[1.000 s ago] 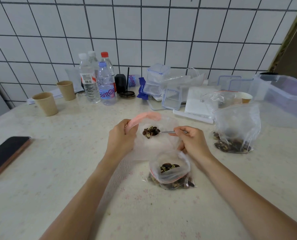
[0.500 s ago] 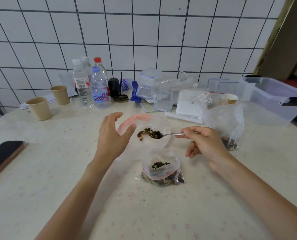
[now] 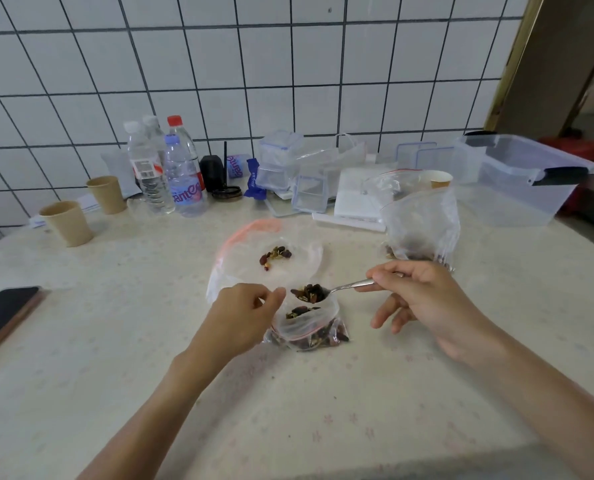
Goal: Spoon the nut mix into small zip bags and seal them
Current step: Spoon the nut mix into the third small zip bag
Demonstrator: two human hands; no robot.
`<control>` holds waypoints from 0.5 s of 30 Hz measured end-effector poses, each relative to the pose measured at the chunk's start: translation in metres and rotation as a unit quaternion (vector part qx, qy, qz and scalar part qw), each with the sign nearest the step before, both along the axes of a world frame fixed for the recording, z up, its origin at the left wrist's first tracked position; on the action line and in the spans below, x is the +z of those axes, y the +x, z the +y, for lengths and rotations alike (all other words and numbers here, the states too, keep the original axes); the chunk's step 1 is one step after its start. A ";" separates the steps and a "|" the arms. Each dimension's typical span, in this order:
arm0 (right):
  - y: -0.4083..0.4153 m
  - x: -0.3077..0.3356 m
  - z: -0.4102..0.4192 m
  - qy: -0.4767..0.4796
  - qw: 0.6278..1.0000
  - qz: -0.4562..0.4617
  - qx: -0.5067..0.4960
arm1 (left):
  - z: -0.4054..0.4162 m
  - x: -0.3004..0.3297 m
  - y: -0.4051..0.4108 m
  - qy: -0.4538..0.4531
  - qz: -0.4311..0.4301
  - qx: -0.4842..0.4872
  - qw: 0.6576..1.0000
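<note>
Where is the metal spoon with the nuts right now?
The metal spoon is at centre table, gripped by the right hand, its loaded bowl over the small clear zip bag mouth, beside the left hand.

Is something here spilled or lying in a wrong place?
Nothing is clearly spilled. One oddity: a few nuts lie apart on or in the flat large bag, away from the small bag. The right hand holds the loaded spoon over the small bag.

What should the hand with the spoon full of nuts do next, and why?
Probably tip the spoon so the nuts drop into the small bag. The right hand holds the loaded spoon just above its open mouth, and the left hand pinches the rim.
</note>
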State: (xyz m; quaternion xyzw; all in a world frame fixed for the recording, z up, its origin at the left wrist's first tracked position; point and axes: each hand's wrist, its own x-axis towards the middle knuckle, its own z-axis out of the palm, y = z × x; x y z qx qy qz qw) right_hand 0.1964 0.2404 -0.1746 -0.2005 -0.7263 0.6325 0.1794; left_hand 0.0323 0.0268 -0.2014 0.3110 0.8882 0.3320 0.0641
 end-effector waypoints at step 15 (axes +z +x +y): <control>0.007 -0.015 -0.014 0.599 0.776 0.180 0.085 | -0.019 -0.010 0.003 0.112 0.066 -0.026 0.991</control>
